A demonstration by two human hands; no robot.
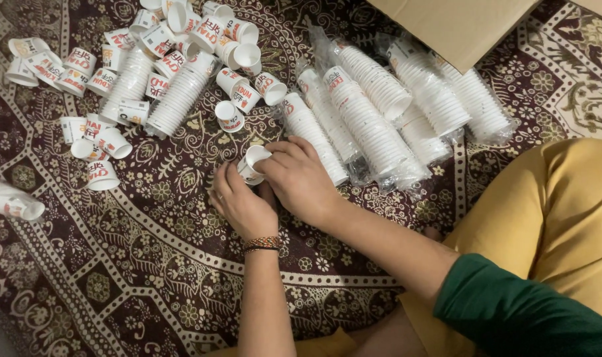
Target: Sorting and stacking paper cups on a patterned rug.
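Small paper cup (252,163) pinched between both hands just above the patterned rug (149,264), in the middle of the view: left hand (243,205) cupping its lower side, right hand (298,177) closing fingers on its upper side. Probably very light, thin-walled, easily crushed; best held gently by the rim or base, not squeezed mid-wall. Mouth facing up and right, long axis tilted, base down-left. Loose cups (102,142) scattered nearby, sleeved stacks (374,125) just beside.

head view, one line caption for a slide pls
Both hands, left hand and right hand, hold a small paper cup over a patterned rug strewn with cups.
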